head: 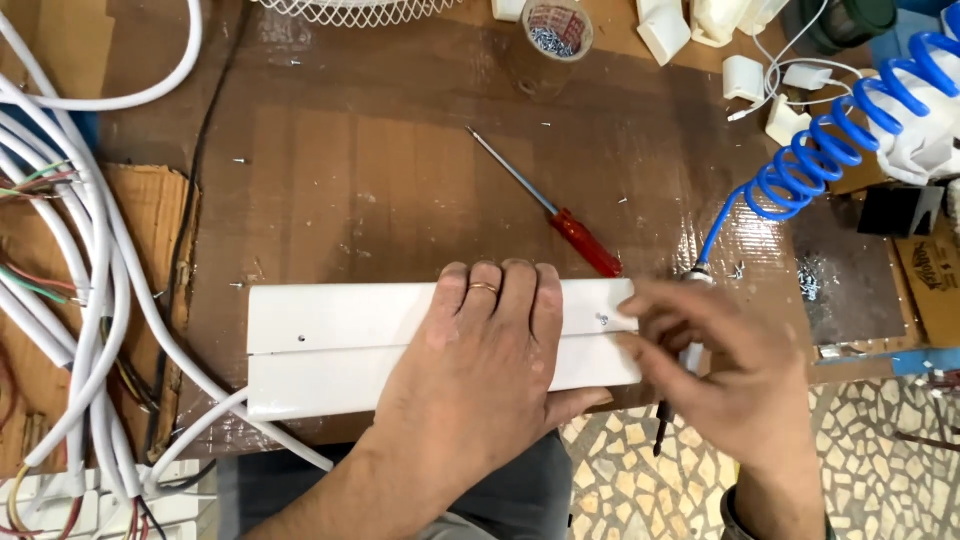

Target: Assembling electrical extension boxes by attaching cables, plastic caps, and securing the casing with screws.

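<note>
A long white plastic casing (340, 345) lies across the near edge of the workbench. My left hand (480, 370) presses flat on its middle, a ring on one finger. My right hand (725, 370) is at the casing's right end, fingertips pinched at a small screw (603, 320) set in the white surface. An air-powered screwdriver (690, 350) lies under my right hand, its dark bit pointing down past the table edge. A red-handled screwdriver (570, 225) rests on the bench just behind the casing.
A blue coiled air hose (830, 150) runs off to the right. White cables (90, 300) and coloured wires crowd the left side. A tape roll holding screws (556, 28), white plastic parts (745, 75) and loose screws (810, 280) sit at the back and right.
</note>
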